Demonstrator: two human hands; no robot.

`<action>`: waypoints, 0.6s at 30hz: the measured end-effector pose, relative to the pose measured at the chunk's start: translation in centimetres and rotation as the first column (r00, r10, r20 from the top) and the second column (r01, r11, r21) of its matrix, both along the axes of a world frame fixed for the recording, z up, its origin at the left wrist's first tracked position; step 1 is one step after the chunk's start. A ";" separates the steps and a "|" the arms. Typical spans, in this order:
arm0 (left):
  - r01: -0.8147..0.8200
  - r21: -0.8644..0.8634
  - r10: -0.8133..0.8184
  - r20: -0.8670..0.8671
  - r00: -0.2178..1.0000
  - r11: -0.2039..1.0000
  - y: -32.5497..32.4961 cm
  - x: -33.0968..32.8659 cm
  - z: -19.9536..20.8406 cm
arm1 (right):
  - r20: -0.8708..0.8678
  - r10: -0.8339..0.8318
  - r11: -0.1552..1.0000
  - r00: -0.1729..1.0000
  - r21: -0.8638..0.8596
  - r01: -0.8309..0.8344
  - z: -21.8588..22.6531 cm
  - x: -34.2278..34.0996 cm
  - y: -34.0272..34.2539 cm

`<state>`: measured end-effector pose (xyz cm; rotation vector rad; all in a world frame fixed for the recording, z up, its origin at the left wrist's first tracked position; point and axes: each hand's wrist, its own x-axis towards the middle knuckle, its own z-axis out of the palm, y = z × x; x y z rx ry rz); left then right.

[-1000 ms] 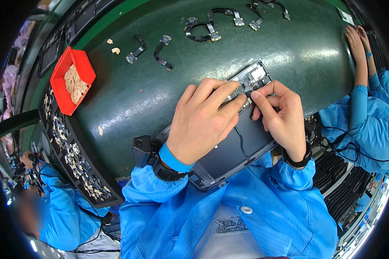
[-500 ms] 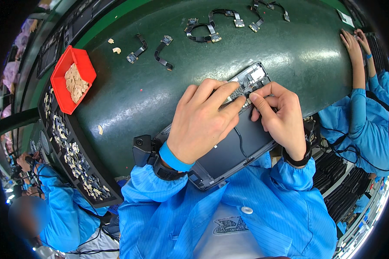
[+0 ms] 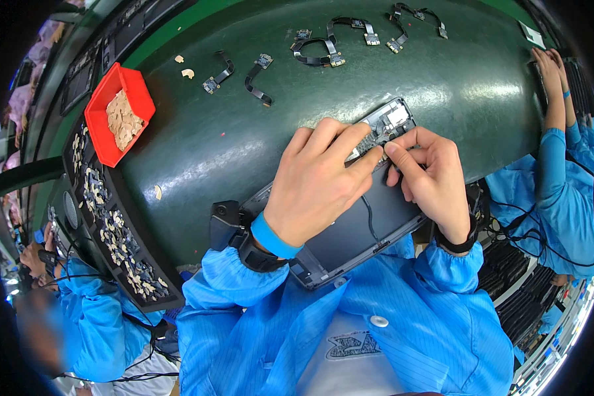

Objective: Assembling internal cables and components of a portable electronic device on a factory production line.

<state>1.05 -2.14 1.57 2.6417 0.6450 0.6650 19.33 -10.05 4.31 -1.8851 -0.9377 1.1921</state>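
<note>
A dark grey tablet-like housing (image 3: 336, 241) lies aslant before me, its inside facing up. Circuit parts and a silvery white-labelled piece (image 3: 398, 117) fill its far end, and a black cable (image 3: 368, 218) runs along the bare inner face. My left hand (image 3: 327, 181) rests over the housing, fingers apart, index and middle fingertips on the circuit parts; its thumb is hidden. At the right edge of those parts my right hand (image 3: 435, 178) pinches with thumb and index finger, close to the left index fingertip. Whatever is between them is too small and covered to make out.
Several black flex cables with small boards (image 3: 330, 53) lie along the far side of the green table (image 3: 198, 132). To the left stand a red bin (image 3: 105, 142) of beige pieces and a black tray (image 3: 135, 264) of small parts. Co-workers sit left (image 3: 92, 323) and right (image 3: 548, 204).
The view has shifted slightly, so the table things sit a little further right. Both hands keep nearly the same place on the housing. The right co-worker's hands have drawn together.
</note>
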 end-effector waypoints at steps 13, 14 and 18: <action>-0.039 0.072 0.044 -0.069 0.997 0.997 -0.7 0.4 0.0 | -0.182 0.014 1.000 0.983 -0.004 -0.015 0.9 0.7 -0.1; -0.036 0.070 0.040 -0.056 0.998 0.997 -0.8 0.5 -0.1 | -0.179 0.015 1.000 0.984 0.003 -0.014 1.3 0.7 -0.3; -0.044 0.068 0.047 -0.046 0.998 0.997 -0.9 0.4 0.0 | 0.137 0.074 0.996 0.988 0.048 -0.081 2.4 0.0 -1.5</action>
